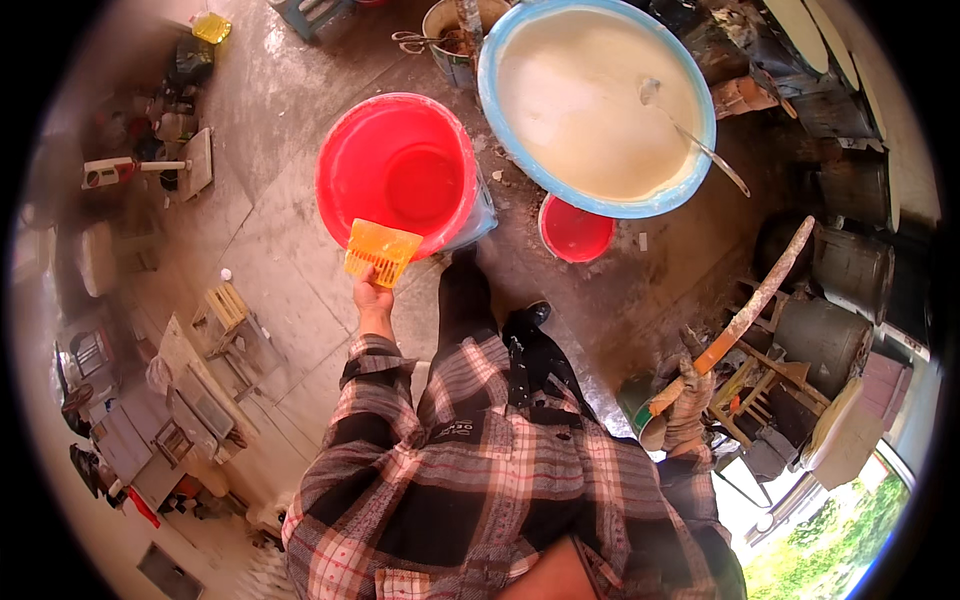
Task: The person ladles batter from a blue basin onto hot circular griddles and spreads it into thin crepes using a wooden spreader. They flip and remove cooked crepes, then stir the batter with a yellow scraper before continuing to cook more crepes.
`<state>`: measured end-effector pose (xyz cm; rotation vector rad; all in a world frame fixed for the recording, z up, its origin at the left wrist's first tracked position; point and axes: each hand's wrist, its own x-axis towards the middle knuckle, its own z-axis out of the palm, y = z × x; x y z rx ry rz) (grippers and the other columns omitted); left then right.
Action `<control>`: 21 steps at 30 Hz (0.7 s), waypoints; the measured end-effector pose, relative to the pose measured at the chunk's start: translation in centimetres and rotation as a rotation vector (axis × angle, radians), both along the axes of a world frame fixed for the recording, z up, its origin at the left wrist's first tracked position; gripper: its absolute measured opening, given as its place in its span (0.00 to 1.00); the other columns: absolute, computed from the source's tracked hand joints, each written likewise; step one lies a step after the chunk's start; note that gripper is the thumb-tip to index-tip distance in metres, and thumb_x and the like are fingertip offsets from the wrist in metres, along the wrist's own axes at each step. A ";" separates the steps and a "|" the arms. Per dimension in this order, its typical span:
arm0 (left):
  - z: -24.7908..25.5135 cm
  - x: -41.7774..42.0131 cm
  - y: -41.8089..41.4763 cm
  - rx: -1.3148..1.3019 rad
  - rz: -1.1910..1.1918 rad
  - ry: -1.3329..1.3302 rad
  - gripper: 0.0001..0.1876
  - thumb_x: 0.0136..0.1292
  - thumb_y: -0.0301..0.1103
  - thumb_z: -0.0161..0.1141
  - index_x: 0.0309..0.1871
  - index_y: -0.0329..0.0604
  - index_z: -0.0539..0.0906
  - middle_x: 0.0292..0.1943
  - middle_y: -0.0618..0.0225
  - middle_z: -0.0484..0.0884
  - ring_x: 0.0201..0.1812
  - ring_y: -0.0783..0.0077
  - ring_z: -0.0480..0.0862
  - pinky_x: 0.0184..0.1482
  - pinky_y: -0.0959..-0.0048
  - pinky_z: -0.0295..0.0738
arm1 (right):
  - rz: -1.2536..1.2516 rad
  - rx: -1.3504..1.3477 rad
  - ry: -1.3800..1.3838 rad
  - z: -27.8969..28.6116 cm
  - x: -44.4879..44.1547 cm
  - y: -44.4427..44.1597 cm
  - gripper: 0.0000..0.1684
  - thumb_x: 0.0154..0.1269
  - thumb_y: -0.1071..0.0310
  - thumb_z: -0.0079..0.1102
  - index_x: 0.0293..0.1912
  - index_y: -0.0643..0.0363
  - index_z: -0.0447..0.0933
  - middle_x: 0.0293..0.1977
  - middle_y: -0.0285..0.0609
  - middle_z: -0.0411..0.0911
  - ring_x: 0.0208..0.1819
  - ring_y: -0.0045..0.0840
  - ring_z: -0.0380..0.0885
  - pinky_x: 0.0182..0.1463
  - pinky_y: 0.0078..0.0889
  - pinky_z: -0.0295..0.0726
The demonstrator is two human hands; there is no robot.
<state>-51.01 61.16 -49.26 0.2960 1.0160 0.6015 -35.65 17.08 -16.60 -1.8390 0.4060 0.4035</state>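
My left hand (373, 298) is bare and holds an orange plastic scraper (384, 246) with a row of slots near the grip. The scraper is in front of the near left rim of a large red-lined bucket (349, 169), which stands on the floor before me. Off to my right, my right hand (691, 401) wears a soiled glove and is closed around a long stick (759, 304). The stick is orange near the hand and crusted with pale residue towards its raised end. Beyond the red bucket, a wide blue-rimmed basin (486, 82) holds creamy liquid (577, 112).
A metal ladle (712, 157) leans over the basin's rim. Below that rim sits a small red container (577, 231). A bucket with tools (459, 64) stands behind. Dark metal drums (821, 341) line the right side, and a low wooden table (202, 397) is at left.
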 end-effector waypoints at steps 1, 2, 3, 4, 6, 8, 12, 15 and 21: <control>0.7 0.1 -0.1 0.034 -0.028 0.006 0.17 0.59 0.26 0.50 0.52 0.37 0.72 0.48 0.61 0.78 0.50 0.60 0.77 0.56 0.62 0.69 | -0.004 0.015 -0.035 0.3 -0.1 -0.7 0.26 0.61 0.63 0.52 0.57 0.65 0.68 0.21 0.35 0.71 0.22 0.17 0.68 0.27 0.19 0.68; 1.6 0.0 -0.4 0.042 -0.054 0.039 0.17 0.58 0.24 0.50 0.53 0.35 0.71 0.48 0.60 0.77 0.49 0.59 0.77 0.55 0.62 0.70 | -0.014 0.047 -0.043 1.1 0.0 -1.3 0.26 0.61 0.63 0.53 0.57 0.65 0.69 0.22 0.35 0.72 0.22 0.17 0.68 0.27 0.19 0.68; 1.8 -0.6 -0.3 0.095 -0.064 0.075 0.17 0.58 0.24 0.50 0.52 0.35 0.72 0.47 0.60 0.77 0.49 0.59 0.78 0.54 0.63 0.71 | -0.026 0.082 -0.048 1.7 -0.3 -2.2 0.26 0.61 0.63 0.53 0.56 0.65 0.69 0.22 0.35 0.72 0.22 0.17 0.68 0.27 0.19 0.68; 1.2 -1.5 -0.1 0.142 -0.073 0.113 0.16 0.58 0.24 0.50 0.51 0.34 0.72 0.47 0.60 0.77 0.48 0.60 0.78 0.54 0.63 0.71 | -0.095 0.185 -0.129 1.3 -1.0 -3.5 0.23 0.61 0.64 0.53 0.55 0.64 0.71 0.21 0.34 0.72 0.21 0.15 0.67 0.26 0.18 0.67; 2.1 -2.7 0.9 0.259 -0.109 0.136 0.15 0.57 0.23 0.49 0.49 0.34 0.72 0.46 0.60 0.78 0.47 0.60 0.79 0.53 0.64 0.72 | -0.073 0.069 -0.127 1.5 -0.9 -6.5 0.22 0.61 0.65 0.54 0.54 0.63 0.72 0.21 0.33 0.71 0.20 0.15 0.67 0.24 0.17 0.66; 10.7 0.1 -0.6 0.396 -0.168 0.020 0.12 0.58 0.23 0.49 0.47 0.34 0.73 0.43 0.61 0.79 0.46 0.61 0.79 0.51 0.65 0.73 | -0.078 -0.009 -0.126 1.2 -0.5 -9.1 0.21 0.60 0.67 0.55 0.54 0.61 0.73 0.20 0.32 0.71 0.19 0.14 0.67 0.21 0.16 0.66; 23.8 4.2 -1.2 0.472 -0.316 -0.397 0.17 0.63 0.28 0.48 0.55 0.36 0.71 0.52 0.59 0.76 0.54 0.62 0.76 0.57 0.64 0.69 | -0.079 0.080 -0.129 0.5 2.8 -10.2 0.20 0.59 0.71 0.56 0.53 0.59 0.74 0.19 0.29 0.69 0.17 0.13 0.67 0.18 0.15 0.65; 27.7 11.1 -1.4 0.340 -0.350 -0.662 0.16 0.63 0.30 0.50 0.53 0.36 0.72 0.49 0.62 0.78 0.49 0.66 0.79 0.52 0.68 0.73 | -0.071 0.284 -0.117 -0.9 6.2 -8.8 0.20 0.59 0.71 0.56 0.53 0.59 0.74 0.18 0.28 0.69 0.16 0.12 0.67 0.18 0.14 0.65; 27.5 30.7 -1.2 0.494 -0.476 -0.344 0.09 0.62 0.32 0.56 0.41 0.36 0.78 0.34 0.67 0.82 0.31 0.71 0.80 0.31 0.75 0.75 | -0.075 0.182 0.026 -0.4 12.1 -7.3 0.20 0.59 0.72 0.56 0.53 0.57 0.73 0.20 0.29 0.69 0.18 0.12 0.67 0.20 0.16 0.66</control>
